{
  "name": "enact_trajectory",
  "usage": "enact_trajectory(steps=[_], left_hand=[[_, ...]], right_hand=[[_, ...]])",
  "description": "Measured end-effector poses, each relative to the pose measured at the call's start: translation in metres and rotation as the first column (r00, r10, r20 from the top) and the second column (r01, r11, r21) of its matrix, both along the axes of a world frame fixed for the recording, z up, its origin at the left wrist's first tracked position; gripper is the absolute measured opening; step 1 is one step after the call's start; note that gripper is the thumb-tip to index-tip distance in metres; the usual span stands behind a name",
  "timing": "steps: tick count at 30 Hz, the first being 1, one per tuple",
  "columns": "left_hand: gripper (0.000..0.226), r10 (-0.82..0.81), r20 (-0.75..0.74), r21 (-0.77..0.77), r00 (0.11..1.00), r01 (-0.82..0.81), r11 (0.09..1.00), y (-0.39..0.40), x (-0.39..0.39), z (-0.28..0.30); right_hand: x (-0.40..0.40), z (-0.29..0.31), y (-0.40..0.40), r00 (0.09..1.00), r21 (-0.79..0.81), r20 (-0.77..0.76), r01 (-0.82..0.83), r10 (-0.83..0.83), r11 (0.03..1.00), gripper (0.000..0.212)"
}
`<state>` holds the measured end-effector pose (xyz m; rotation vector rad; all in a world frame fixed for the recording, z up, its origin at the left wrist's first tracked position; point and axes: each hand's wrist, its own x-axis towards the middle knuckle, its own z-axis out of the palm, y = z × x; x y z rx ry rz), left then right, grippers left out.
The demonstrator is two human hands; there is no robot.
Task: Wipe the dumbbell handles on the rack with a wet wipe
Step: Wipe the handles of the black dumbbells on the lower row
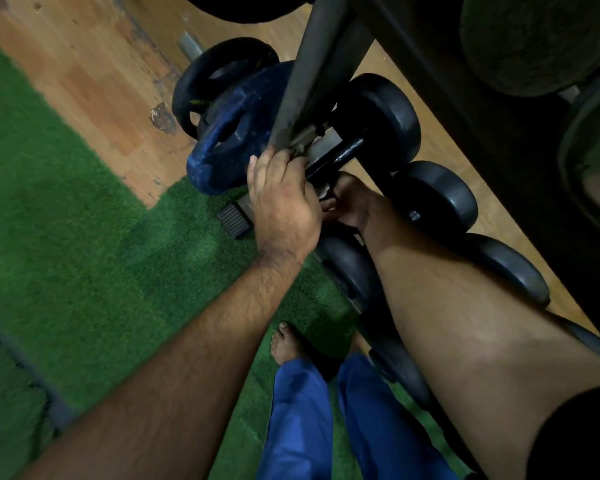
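Fingers of left hand (pixel 284 202) grip the rack (pixel 312 81) upright (right hand's (pixel 352 202) hidden).

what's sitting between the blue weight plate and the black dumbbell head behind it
In the head view, the rack's slanted grey upright crosses between the blue weight plate and the black dumbbell head; the left hand grips its lower end.

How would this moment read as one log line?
left hand: grips rack post | right hand: at dumbbell handle | wipe: unseen

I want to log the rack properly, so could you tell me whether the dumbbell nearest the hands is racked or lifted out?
Racked: the dumbbell lies on the rack, handle beside both hands.
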<state>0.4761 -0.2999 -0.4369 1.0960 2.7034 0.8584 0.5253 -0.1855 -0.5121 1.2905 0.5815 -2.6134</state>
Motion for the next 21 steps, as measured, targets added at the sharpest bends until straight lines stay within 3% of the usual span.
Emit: enact_trajectory(steps=[2, 4, 7, 9, 12, 15, 18, 21], left_hand=[[0.037, -0.017, -0.001, 0.000, 1.000, 0.017, 1.000, -0.001, 0.000, 0.000], [0.035, -0.025, 0.002, 0.000, 1.000, 0.025, 1.000, -0.002, -0.001, 0.001], [0.033, -0.022, -0.001, -0.005, 1.000, 0.022, 1.000, -0.003, 0.000, 0.001], [0.034, -0.029, -0.003, -0.011, 1.000, 0.029, 1.000, -0.003, 0.000, 0.001], [0.038, -0.017, -0.014, -0.015, 1.000, 0.017, 1.000, -0.002, 0.000, 0.001], [0.042, -0.017, -0.008, -0.023, 1.000, 0.017, 1.000, -0.002, 0.001, 0.002], [0.043, -0.028, 0.019, -0.054, 0.999, 0.029, 0.998, -0.002, 0.000, 0.005], [0.035, -0.056, 0.089, -0.100, 0.994, 0.065, 0.993, -0.001, -0.003, 0.011]], right_hand=[[0.004, 0.007, -0.005, 0.999, 0.046, 0.040, 0.031, -0.033, 0.998, 0.035], [0.012, 0.010, -0.008, 0.979, 0.071, 0.060, 0.190, -0.194, 0.979, 0.017], [0.018, 0.013, 0.002, 0.822, 0.034, 0.135, 0.555, -0.554, 0.831, 0.027], [0.013, 0.016, 0.007, 0.755, 0.031, 0.109, 0.648, -0.647, 0.761, 0.029], [0.003, 0.023, -0.005, 0.875, 0.042, 0.009, 0.483, -0.483, 0.875, 0.027], [0.008, 0.030, -0.009, 0.964, 0.093, 0.018, 0.263, -0.265, 0.960, 0.026], [0.011, 0.047, -0.008, 0.972, 0.237, 0.145, 0.145, -0.183, 0.961, 0.026], [0.014, 0.052, -0.020, 0.933, 0.399, 0.282, 0.096, -0.222, 0.912, 0.021]])
